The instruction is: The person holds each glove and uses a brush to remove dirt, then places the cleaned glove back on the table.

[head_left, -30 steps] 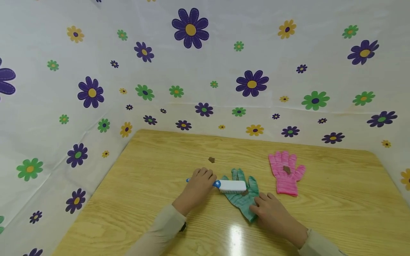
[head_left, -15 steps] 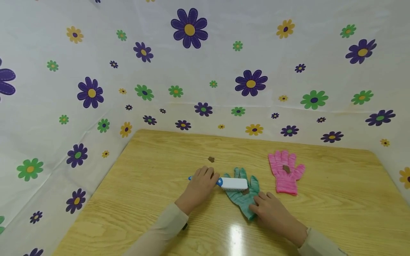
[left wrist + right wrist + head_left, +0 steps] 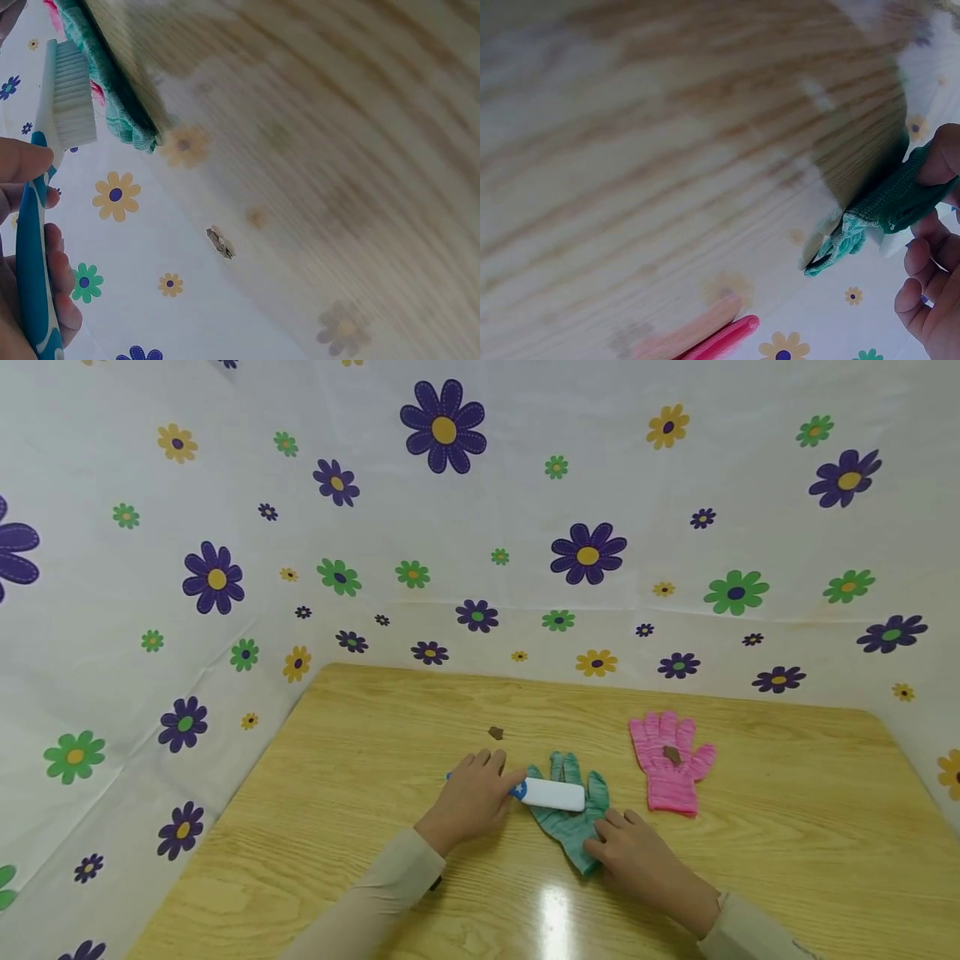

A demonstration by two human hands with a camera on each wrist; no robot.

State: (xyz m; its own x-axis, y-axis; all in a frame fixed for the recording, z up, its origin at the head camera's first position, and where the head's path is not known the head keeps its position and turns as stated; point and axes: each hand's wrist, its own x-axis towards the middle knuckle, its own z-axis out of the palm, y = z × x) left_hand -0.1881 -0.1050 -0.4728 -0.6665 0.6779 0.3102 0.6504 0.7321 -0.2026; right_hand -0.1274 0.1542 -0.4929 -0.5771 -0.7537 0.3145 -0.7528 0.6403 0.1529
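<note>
In the head view, my left hand (image 3: 472,793) grips the blue-and-white handle (image 3: 34,262) of a scrub brush (image 3: 553,795). The brush's white head lies over the palm of a teal knit glove (image 3: 562,831), hiding part of it. Its bristles (image 3: 75,97) face the glove in the left wrist view; whether they touch it I cannot tell. My right hand (image 3: 637,864) pinches the glove's cuff (image 3: 907,199) between thumb and fingers, near the glove's lower right. The glove's fingers point away from me.
A pink glove (image 3: 671,789) with a brown patch (image 3: 672,755) on its palm lies flat to the right. Behind the left hand sits a small brown piece (image 3: 496,733) on the wooden table (image 3: 337,793). A white flowered cloth (image 3: 480,510) hangs around the back and sides.
The brush has shifted slightly right over the teal glove and rolled, so its bristles no longer show in the head view. The right hand stays on the cuff.
</note>
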